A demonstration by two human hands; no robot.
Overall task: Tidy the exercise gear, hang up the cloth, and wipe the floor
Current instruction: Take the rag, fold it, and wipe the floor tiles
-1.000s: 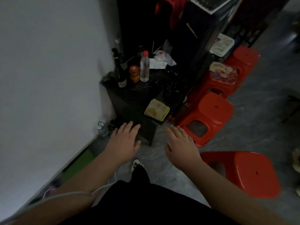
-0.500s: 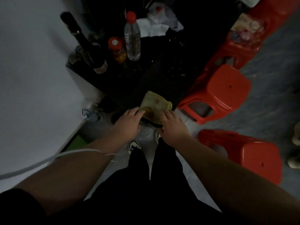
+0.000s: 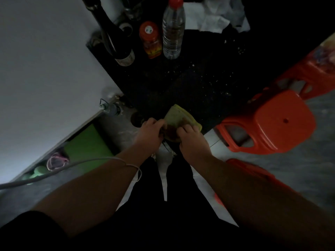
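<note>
A: Where the black table (image 3: 181, 84) ends at its near edge, a folded yellow cloth (image 3: 178, 117) lies half over the lip. Both hands on it?

B: Both. Left hand (image 3: 149, 132) grips the cloth's left edge, fingers curled in. Right hand (image 3: 190, 138) pinches the right side, knuckles bent over the fabric. The hands sit close together, the stained brownish part of the cloth between them.

A: Lifted or resting?

B: Cannot tell; far corner looks to lie on the tabletop.

A: Table contents?

B: Far side: dark wine bottle (image 3: 116, 38), small jar with an orange lid (image 3: 150, 39), clear water bottle with a red cap (image 3: 173, 28), all upright, side by side. White crumpled paper (image 3: 213, 17) behind them. Pale crumbs scattered on the top.

A: Floor?

B: Grey. Red plastic stool (image 3: 272, 122) just right of the table corner. Green mat (image 3: 87, 145) along the white wall (image 3: 45, 69), a loop of pink cord (image 3: 57, 161) beside it. White cable (image 3: 72, 164) crosses the left forearm.
</note>
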